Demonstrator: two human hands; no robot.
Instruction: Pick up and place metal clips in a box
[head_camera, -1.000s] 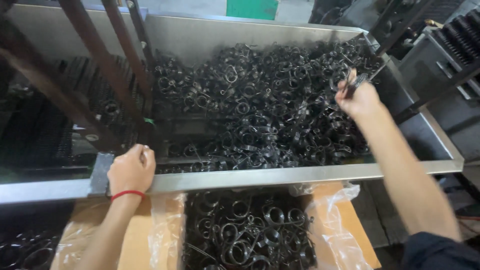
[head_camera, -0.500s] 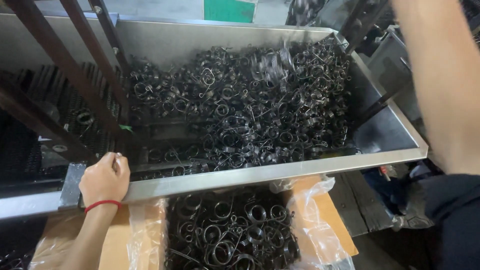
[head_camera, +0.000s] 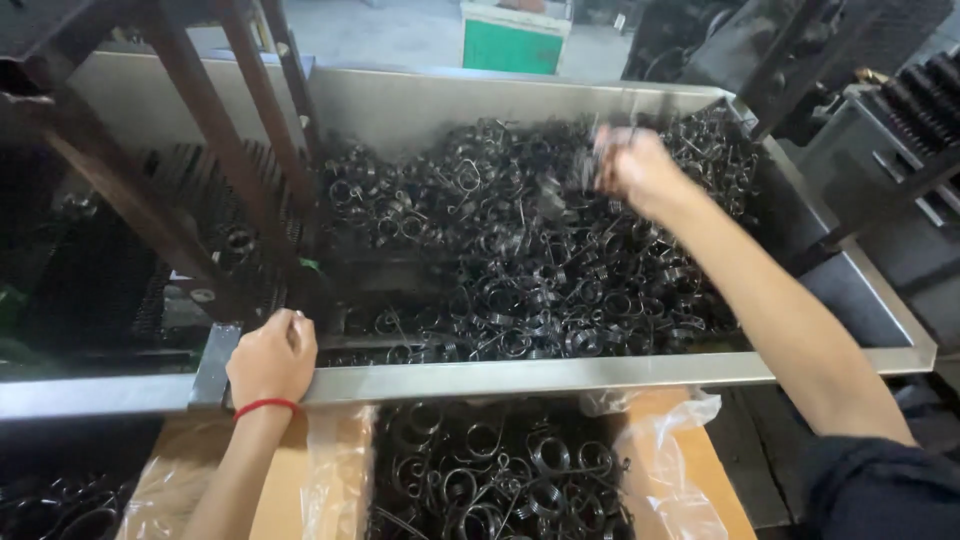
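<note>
Counts: two hands, one bin, one box, springs beyond counting

One wide grey sheet-metal bin (head_camera: 620, 375) holds black coiled wire springs (head_camera: 520, 270), too many and too tangled to count; one plastic-lined brown cardboard box (head_camera: 700, 480) below holds many more. Two bare hands show: one left hand (head_camera: 272, 358), wearing one red wristband (head_camera: 262, 406), and one right hand (head_camera: 632, 165).

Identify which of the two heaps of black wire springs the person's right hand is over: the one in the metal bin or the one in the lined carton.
The heap in the metal bin. The right hand is above its far part; the lined carton sits below the bin's front rim.
</note>
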